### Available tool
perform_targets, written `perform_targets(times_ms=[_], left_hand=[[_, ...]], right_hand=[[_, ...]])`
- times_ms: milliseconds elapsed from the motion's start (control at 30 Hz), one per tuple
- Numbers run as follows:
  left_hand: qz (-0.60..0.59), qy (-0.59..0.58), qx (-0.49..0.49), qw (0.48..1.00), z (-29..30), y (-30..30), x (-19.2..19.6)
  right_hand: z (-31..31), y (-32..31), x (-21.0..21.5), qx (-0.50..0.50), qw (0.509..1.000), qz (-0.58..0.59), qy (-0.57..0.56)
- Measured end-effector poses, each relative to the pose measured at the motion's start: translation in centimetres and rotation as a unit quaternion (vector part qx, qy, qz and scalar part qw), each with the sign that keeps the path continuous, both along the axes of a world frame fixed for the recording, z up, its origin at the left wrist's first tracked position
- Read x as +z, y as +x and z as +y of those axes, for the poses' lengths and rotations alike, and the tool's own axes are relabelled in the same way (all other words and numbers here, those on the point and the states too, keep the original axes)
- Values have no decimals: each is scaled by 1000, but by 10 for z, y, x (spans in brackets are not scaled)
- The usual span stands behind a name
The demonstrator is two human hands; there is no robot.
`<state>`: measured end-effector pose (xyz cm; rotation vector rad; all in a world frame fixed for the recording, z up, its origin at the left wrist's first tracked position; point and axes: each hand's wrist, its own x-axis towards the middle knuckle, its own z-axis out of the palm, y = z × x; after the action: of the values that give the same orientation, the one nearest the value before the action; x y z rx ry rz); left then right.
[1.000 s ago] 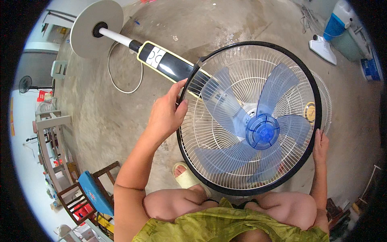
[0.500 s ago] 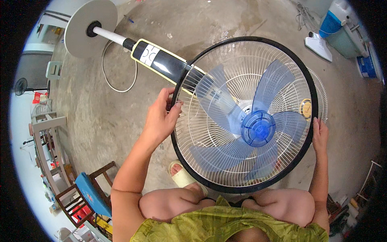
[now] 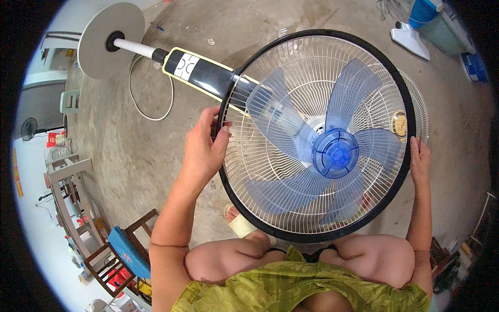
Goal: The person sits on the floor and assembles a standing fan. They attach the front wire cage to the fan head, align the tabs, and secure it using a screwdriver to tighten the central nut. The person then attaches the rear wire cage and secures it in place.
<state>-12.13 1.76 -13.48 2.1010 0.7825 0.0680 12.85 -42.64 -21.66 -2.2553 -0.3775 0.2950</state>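
Observation:
A pedestal fan with translucent blue blades (image 3: pixel 338 88) lies tilted before my knees, its blue hub (image 3: pixel 335 153) facing me. Around the blades runs a black guard ring (image 3: pixel 405 83) with white wires. My left hand (image 3: pixel 204 148) is closed on the ring's left side, thumb toward the front. On the opposite side my right hand (image 3: pixel 420 162) holds the ring near its edge, with some fingers hidden behind it. The fan's black control panel (image 3: pixel 208 78), edged in yellow, leads up left to a white pole (image 3: pixel 134 48) and a round pale base (image 3: pixel 96 47).
A white cord (image 3: pixel 150 118) loops on the concrete floor beside the pole. At the left stand a blue-topped wooden chair (image 3: pixel 125 252) and a grey frame (image 3: pixel 70 171). A white floor-cleaner head (image 3: pixel 410 41) and a blue container (image 3: pixel 474 67) are at the upper right.
The fan and both hands appear slightly larger and nearer, and the view has shifted a little. Both hands keep their hold on the guard ring.

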Motion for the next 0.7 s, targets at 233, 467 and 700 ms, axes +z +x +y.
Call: perform_targets(times_ms=[233,467,700], left_hand=[[9,19,-4,1000,0,0,-2],[8,-1,0,1000,1,-3,-3],[10,-26,18,999,-3,-3,-3]], right_hand=[[-3,2,-3,-6,999,-27,-17],[-3,5,-4,-6,1000,-2,-11],[1,4,-3,-12,1000,-3,-1]])
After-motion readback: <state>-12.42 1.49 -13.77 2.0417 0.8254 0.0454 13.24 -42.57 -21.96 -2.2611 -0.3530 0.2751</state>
